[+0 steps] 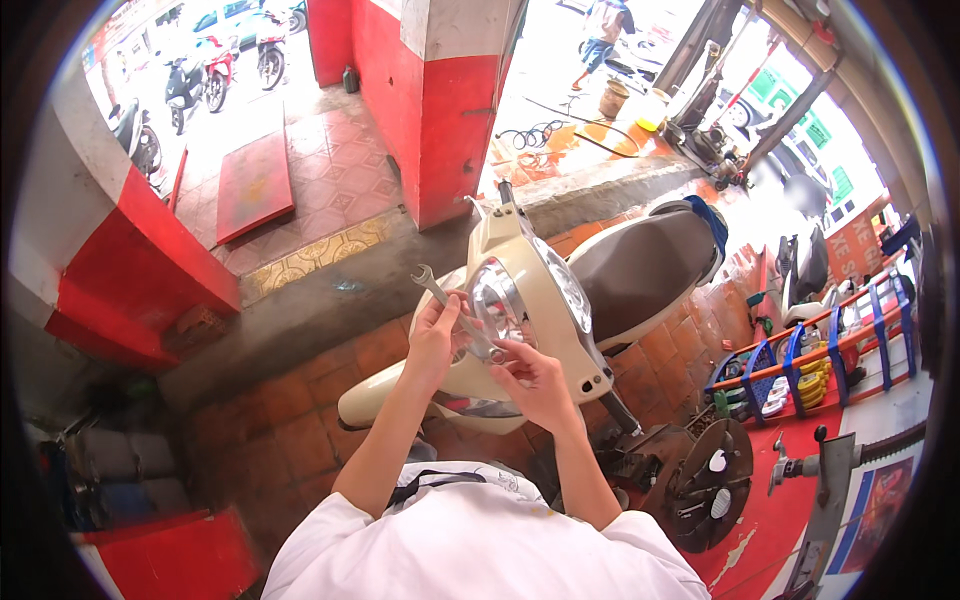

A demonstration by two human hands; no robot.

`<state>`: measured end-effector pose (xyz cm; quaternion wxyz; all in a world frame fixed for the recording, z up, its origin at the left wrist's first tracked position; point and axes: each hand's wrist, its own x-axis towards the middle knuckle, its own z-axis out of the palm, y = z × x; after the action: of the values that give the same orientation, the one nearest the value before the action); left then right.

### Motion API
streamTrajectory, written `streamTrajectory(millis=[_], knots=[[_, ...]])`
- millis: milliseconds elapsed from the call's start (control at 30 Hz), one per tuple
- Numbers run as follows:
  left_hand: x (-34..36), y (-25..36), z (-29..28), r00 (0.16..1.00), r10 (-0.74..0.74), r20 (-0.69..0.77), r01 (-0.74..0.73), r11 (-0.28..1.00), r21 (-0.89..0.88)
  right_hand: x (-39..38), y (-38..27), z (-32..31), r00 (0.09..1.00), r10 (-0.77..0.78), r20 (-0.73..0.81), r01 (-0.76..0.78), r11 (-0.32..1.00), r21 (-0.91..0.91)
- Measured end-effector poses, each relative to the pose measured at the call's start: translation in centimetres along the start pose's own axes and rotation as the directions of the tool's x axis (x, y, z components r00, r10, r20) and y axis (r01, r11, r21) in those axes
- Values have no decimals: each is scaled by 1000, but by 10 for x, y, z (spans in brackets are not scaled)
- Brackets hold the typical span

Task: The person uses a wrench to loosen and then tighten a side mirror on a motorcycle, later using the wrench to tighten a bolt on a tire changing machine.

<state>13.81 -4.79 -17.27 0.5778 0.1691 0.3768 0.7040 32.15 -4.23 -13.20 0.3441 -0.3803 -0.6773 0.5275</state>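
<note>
My left hand [436,330] is closed on a steel wrench [428,282], whose open-jawed head sticks up above my fingers. My right hand [532,372] grips the lower end of the wrench with thumb and fingers. Both hands are in front of a cream scooter's front panel [550,306], close to its clear headlight lens [495,287]; whether they touch it I cannot tell. The scooter's dark seat [640,275] extends back to the right.
Red-and-white pillars [445,130] frame openings onto parked scooters [215,80] and a person [600,40]. A tire machine [705,485] stands at my lower right, below an orange-and-blue rack [838,345]. A concrete step [340,290] runs beyond the scooter, and a red board [252,175] lies past it.
</note>
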Motion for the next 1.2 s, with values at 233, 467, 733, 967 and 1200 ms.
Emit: streamTrajectory(millis=[233,467,733,967,1200], knots=[[58,42,-42,953,281,-115,-251,942,223,87,8,31,979,204,-15,-194,948,252],[91,105,-35,684,343,644,-547,-343,764,156,1,10,964,266,15,-267,959,93],[195,104,-34,708,106,698,-637,-331,696,201,0,-21,983,155,-94,-179,914,-364],[275,80,-41,743,-22,669,-631,-355,689,239,20,-55,975,223,10,-128,595,-793],[297,73,-32,745,-32,666,-632,-356,689,271,41,-54,892,452,22,-246,524,-815]])
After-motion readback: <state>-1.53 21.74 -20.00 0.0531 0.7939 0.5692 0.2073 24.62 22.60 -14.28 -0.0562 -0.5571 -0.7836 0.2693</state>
